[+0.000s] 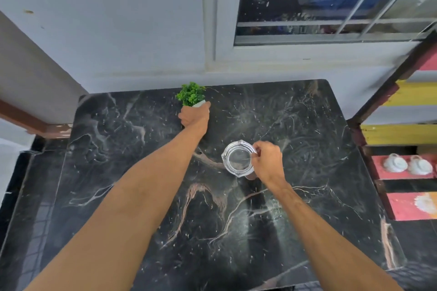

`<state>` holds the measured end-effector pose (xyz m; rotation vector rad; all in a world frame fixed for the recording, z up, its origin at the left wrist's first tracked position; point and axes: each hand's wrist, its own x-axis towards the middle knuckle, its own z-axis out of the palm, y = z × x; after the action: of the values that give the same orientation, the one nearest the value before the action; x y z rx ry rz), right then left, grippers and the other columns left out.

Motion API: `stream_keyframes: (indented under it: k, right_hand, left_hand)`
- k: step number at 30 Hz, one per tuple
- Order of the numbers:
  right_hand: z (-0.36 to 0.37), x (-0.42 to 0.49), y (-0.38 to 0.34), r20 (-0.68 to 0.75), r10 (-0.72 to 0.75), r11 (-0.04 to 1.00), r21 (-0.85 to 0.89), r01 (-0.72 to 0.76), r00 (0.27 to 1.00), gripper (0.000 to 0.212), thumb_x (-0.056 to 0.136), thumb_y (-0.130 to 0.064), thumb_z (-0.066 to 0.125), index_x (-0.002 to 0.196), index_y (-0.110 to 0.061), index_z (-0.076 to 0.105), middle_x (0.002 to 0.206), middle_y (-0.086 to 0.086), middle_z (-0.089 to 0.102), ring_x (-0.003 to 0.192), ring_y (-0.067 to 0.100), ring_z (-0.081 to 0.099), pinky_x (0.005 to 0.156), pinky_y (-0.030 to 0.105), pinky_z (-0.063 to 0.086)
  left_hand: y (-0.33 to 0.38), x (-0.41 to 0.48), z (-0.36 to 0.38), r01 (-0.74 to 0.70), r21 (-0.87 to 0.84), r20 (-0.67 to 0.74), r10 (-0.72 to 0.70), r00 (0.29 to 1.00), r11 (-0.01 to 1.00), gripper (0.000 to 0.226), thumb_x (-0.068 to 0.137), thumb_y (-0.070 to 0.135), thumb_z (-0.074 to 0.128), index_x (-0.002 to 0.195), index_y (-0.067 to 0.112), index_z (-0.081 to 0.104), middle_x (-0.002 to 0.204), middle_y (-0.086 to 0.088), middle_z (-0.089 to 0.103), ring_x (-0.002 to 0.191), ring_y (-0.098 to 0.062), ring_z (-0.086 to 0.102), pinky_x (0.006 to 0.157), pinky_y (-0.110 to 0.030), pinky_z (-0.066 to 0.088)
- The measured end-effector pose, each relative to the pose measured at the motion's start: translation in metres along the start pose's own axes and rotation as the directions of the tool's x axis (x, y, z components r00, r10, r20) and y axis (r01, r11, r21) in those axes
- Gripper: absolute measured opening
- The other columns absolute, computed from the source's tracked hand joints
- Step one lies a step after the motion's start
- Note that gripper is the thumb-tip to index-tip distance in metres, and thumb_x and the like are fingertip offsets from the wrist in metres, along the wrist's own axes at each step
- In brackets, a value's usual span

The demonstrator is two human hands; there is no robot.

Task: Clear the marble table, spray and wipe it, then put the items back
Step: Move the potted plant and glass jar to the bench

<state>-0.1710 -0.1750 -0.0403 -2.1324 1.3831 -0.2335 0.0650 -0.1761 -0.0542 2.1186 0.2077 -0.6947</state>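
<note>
The black marble table point(118, 149) with white and pink veins fills the middle of the view. My left hand point(194, 117) is stretched to the far side and wrapped around the white pot of a small green plant point(190, 93); the pot is mostly hidden by my fingers. My right hand point(268, 160) pinches the right rim of a clear glass ashtray point(237, 160) near the table's centre. Whether the ashtray rests on the marble or is lifted slightly, I cannot tell.
A white wall and a barred window point(331, 2) stand behind the table. At the right is a red, yellow and black shelf point(402, 134) with white cups point(406, 164) upside down on it. A dark tiled floor point(23, 196) lies at the left.
</note>
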Motion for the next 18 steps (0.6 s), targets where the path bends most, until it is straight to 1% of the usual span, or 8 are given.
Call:
stream_keyframes:
  k: [3,7,9,10,12,14,16,18]
  right_hand:
    - [-0.010,0.000,0.006,-0.020,0.048,0.998,0.037,-0.047,0.999,0.021,0.080,0.006,0.058,0.074,-0.010,0.070,0.070,0.001,0.066,0.064,0.018,0.055,0.066,0.028,0.042]
    - [-0.037,-0.007,0.019,-0.029,0.120,0.991,0.070,-0.118,0.992,0.021,0.079,0.005,0.057,0.080,-0.008,0.073,0.076,0.007,0.072,0.070,0.026,0.062,0.076,0.036,0.051]
    - [-0.057,-0.014,0.026,-0.050,0.155,0.985,0.079,-0.151,0.987,0.020,0.078,0.005,0.057,0.077,-0.007,0.072,0.074,0.008,0.072,0.071,0.028,0.063,0.077,0.038,0.053]
    - [-0.065,-0.016,0.030,-0.060,0.166,0.983,0.083,-0.161,0.984,0.020,0.078,0.006,0.057,0.075,-0.007,0.072,0.072,0.007,0.072,0.070,0.027,0.062,0.077,0.039,0.054]
    - [-0.088,-0.022,0.042,-0.079,0.193,0.977,0.104,-0.185,0.978,0.020,0.077,0.006,0.057,0.076,-0.007,0.073,0.073,0.007,0.073,0.071,0.026,0.065,0.078,0.039,0.056]
    - [-0.116,-0.032,0.063,-0.104,0.240,0.965,0.131,-0.226,0.965,0.021,0.075,0.005,0.057,0.077,-0.007,0.074,0.075,0.008,0.074,0.074,0.028,0.068,0.080,0.040,0.057]
    - [-0.142,-0.039,0.091,-0.133,0.289,0.950,0.167,-0.266,0.948,0.021,0.074,0.005,0.056,0.076,-0.007,0.073,0.072,0.008,0.073,0.074,0.028,0.068,0.080,0.041,0.058]
    - [-0.168,-0.046,0.123,-0.149,0.338,0.930,0.202,-0.306,0.929,0.021,0.073,0.004,0.058,0.076,-0.008,0.074,0.073,0.008,0.074,0.075,0.028,0.070,0.081,0.042,0.059]
  left_hand:
    - [-0.003,-0.003,-0.004,-0.030,0.008,0.018,0.029,0.999,1.000,0.083,0.076,0.039,0.091,0.141,0.001,0.057,0.146,-0.018,0.057,0.132,-0.037,0.058,0.105,-0.044,0.053]
    - [-0.016,-0.039,-0.015,-0.163,0.030,0.043,0.161,0.986,0.986,0.065,0.071,0.026,0.094,0.127,0.003,0.069,0.130,-0.018,0.069,0.122,-0.035,0.066,0.097,-0.039,0.056]
    - [-0.027,-0.068,-0.016,-0.229,0.023,0.088,0.226,0.970,0.973,0.059,0.070,0.020,0.094,0.122,0.004,0.071,0.122,-0.015,0.074,0.115,-0.030,0.069,0.087,-0.032,0.056]
    - [-0.034,-0.081,-0.015,-0.258,0.016,0.111,0.255,0.961,0.966,0.056,0.070,0.018,0.094,0.119,0.003,0.072,0.117,-0.014,0.075,0.111,-0.028,0.070,0.081,-0.027,0.052]
    - [-0.042,-0.116,-0.008,-0.327,-0.013,0.165,0.324,0.931,0.945,0.049,0.069,0.013,0.094,0.113,0.005,0.073,0.105,-0.007,0.074,0.102,-0.024,0.070,0.071,-0.013,0.045]
    - [-0.050,-0.160,0.008,-0.409,-0.059,0.232,0.411,0.882,0.911,0.045,0.069,0.007,0.094,0.106,0.012,0.070,0.096,0.002,0.071,0.093,-0.018,0.067,0.061,0.001,0.040]
    - [-0.056,-0.202,0.030,-0.475,-0.098,0.289,0.481,0.828,0.875,0.048,0.068,0.004,0.094,0.108,0.013,0.069,0.097,0.002,0.071,0.091,-0.014,0.065,0.062,0.006,0.040]
    - [-0.060,-0.243,0.054,-0.524,-0.134,0.345,0.535,0.771,0.841,0.051,0.068,0.002,0.094,0.112,0.011,0.070,0.100,0.001,0.072,0.088,-0.010,0.066,0.066,0.005,0.042]
